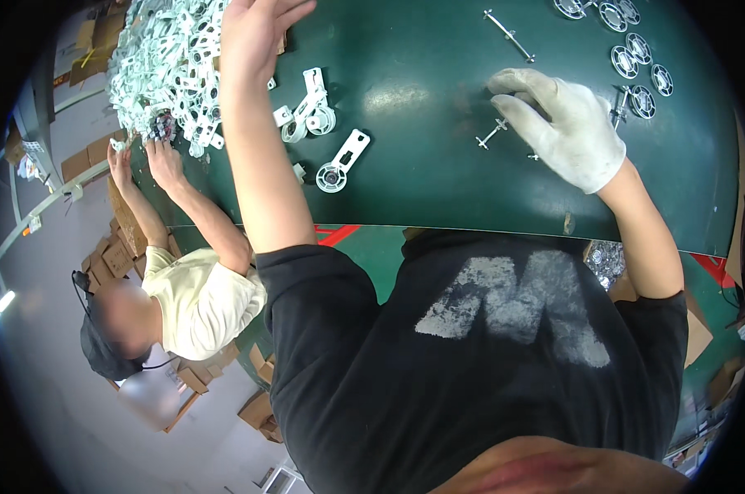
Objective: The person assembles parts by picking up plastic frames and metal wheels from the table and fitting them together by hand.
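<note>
My left hand (253, 41) is bare and stretched out at the top edge, over the right side of a large heap of pale mint-white plastic parts (170, 62). Its fingers are apart, with some cut off by the edge; I see nothing in them. A white glove covers my right hand (566, 132), whose curved fingers leave a gap and hold nothing visible. Beneath it lies a short metal rod with flanged ends (492, 133), partly hidden. Farther off is a longer rod (510, 36). Between my hands rest a white bracket with a round wheel end (339, 165) and similar joined parts (310, 111).
Several spoked metal-rimmed wheels (625, 62) lie at the far right of the green table (422, 181). At the left, another person (195, 305) has both hands at the heap's near edge. Cardboard boxes (117, 255) stand behind that person.
</note>
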Action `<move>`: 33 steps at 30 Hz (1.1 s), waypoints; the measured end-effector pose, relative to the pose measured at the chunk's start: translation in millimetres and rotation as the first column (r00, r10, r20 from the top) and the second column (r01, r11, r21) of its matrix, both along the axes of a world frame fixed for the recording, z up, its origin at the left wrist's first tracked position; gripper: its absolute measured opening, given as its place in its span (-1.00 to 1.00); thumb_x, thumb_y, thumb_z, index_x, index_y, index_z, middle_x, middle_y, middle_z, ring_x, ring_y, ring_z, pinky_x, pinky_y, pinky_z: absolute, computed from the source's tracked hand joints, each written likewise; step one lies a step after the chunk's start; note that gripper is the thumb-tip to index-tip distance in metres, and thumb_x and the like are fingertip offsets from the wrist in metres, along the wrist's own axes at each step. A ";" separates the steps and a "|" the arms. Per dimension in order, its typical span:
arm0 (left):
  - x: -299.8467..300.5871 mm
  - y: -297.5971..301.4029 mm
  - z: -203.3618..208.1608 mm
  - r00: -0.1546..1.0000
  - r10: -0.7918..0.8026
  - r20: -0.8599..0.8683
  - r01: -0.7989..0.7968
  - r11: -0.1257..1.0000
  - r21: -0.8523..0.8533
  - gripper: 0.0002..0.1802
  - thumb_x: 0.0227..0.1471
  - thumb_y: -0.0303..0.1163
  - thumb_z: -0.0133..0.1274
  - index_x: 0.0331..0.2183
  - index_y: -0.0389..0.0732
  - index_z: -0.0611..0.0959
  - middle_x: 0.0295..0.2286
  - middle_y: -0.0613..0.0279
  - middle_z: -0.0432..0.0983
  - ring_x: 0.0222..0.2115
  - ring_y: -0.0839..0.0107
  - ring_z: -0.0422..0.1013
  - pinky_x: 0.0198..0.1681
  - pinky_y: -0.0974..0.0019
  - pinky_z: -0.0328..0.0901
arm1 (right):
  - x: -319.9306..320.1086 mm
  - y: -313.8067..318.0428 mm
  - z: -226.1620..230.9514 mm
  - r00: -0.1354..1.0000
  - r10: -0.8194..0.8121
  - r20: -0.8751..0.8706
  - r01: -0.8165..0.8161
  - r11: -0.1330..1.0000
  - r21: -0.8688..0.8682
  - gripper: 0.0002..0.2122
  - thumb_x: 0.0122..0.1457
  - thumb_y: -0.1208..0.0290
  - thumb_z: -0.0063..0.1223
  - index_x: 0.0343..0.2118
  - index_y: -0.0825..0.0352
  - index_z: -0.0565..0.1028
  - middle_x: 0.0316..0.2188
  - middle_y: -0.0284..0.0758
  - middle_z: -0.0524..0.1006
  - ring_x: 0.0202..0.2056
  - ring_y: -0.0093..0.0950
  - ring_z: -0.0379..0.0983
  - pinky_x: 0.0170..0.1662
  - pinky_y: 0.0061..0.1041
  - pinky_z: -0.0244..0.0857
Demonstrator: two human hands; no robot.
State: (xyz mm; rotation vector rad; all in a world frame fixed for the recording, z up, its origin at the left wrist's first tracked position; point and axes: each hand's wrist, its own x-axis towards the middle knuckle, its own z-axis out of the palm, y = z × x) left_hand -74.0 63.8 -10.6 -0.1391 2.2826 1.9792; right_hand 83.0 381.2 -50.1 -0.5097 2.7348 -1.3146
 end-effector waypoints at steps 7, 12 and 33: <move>98.9 -36.2 22.8 0.931 -0.198 0.306 0.323 0.061 -0.944 -0.44 -0.10 -0.12 0.38 -0.01 -0.04 0.70 -0.05 0.09 0.58 0.02 0.10 0.44 0.22 0.10 0.20 | 0.9 2.2 3.5 1.000 0.022 -0.006 -0.022 0.999 0.045 -0.79 0.27 0.22 0.07 -0.15 0.18 0.60 -0.34 -0.25 0.66 -0.24 -0.19 0.61 -0.15 -0.28 0.47; 120.6 -56.2 7.3 0.946 -0.291 0.143 0.170 0.070 -0.983 -0.63 -0.19 -0.20 0.43 -0.23 0.03 0.78 -0.07 0.20 0.53 0.08 0.09 0.31 0.22 0.05 0.08 | 1.7 -0.5 11.4 0.999 0.042 0.013 -0.042 0.999 0.018 -0.77 0.29 0.19 0.03 -0.16 0.16 0.63 -0.32 -0.28 0.67 -0.23 -0.24 0.63 -0.15 -0.31 0.48; 35.0 169.4 -7.1 0.596 -0.657 -0.461 0.383 0.737 -0.556 -0.44 -0.09 -0.27 0.41 -0.02 -0.15 0.65 -0.16 0.19 0.59 -0.21 0.22 0.54 -0.12 0.30 0.43 | -31.0 40.3 15.7 0.857 -0.241 0.456 0.486 0.675 -0.556 -0.66 0.31 0.12 0.02 -0.13 0.33 0.58 -0.53 -0.40 0.50 -0.63 -0.67 0.32 -0.58 -0.62 0.15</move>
